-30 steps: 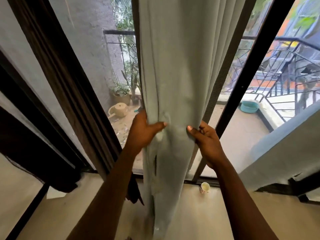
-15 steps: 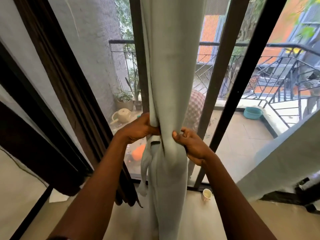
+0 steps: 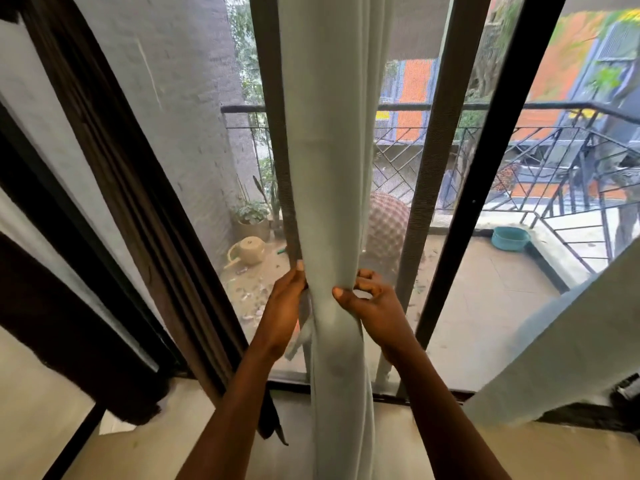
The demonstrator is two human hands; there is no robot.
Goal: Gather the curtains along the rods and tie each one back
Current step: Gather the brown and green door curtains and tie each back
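A pale grey-green curtain (image 3: 329,150) hangs in front of the glass door, bunched into a narrow column. My left hand (image 3: 285,303) reaches round its left side at waist height, fingers hidden behind the cloth. My right hand (image 3: 369,301) pinches the right side, thumb pressed on the front and fingers curled behind. A thin strip of the same cloth (image 3: 301,336), perhaps a tie, dangles below my left hand. A dark brown curtain (image 3: 138,216) hangs gathered at the left. The rods are out of view.
A second pale curtain (image 3: 561,344) slants across the lower right. Black door frames (image 3: 485,174) stand behind the cloth. Beyond the glass lie a balcony with a watering can (image 3: 247,251), potted plants, a teal basin (image 3: 510,238) and an iron railing.
The pale curtain has gone from a wide spread to a tight narrow bunch. Both hands closed in toward each other, and more of the balcony shows on the right.
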